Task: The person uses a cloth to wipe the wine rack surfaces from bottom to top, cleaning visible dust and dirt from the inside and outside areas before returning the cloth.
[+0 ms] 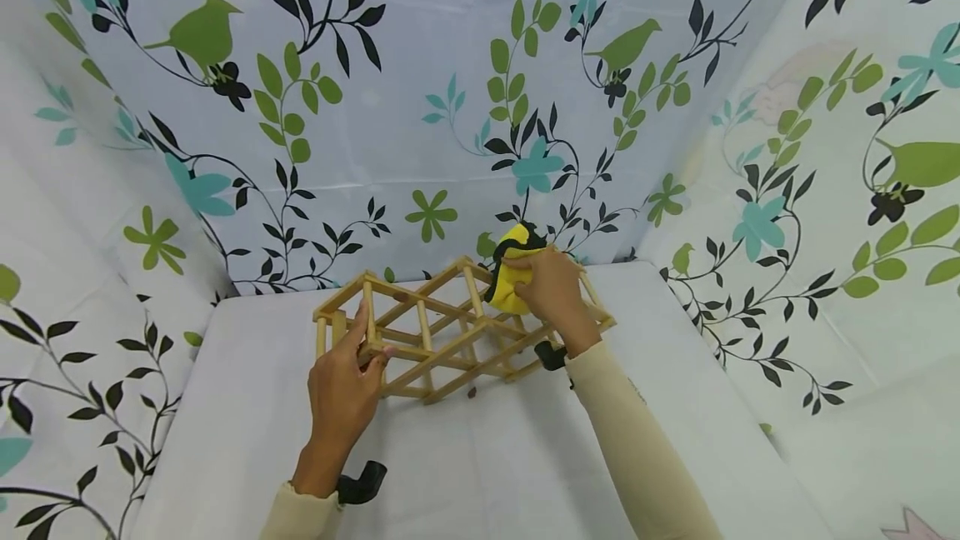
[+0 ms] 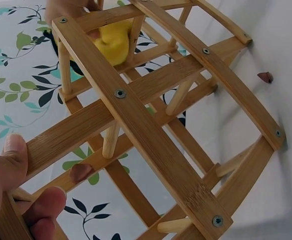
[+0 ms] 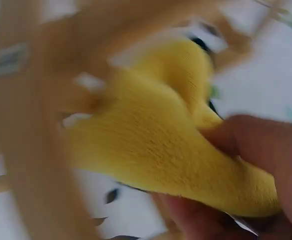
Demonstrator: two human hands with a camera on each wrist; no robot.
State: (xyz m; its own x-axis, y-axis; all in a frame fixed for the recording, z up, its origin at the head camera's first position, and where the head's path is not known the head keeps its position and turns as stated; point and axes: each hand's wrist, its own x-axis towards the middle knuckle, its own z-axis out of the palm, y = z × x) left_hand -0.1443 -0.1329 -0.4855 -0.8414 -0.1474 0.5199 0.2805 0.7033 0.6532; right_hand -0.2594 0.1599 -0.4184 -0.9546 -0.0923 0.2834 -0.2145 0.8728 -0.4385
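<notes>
A folding wooden lattice rack [image 1: 450, 348], made of flat slats and round dowels joined by metal rivets, stands on the white table. My left hand [image 1: 345, 390] grips its left end, thumb and fingers around a slat; the left wrist view shows the thumb [image 2: 16, 152] against the wood. In my right hand [image 1: 551, 290] is a yellow cloth with black edging [image 1: 513, 273], pinched between thumb and fingers at the rack's right part. Close up in the right wrist view, the bunched cloth [image 3: 150, 135] lies against blurred slats [image 3: 31, 125].
The white table [image 1: 255, 407] extends around the rack. A small reddish-brown bit [image 2: 265, 77] lies on it beside the slats. Patterned sheets with leaves and birds [image 1: 420, 132] hang behind and at both sides. Each wrist wears a black camera mount [image 1: 362, 483].
</notes>
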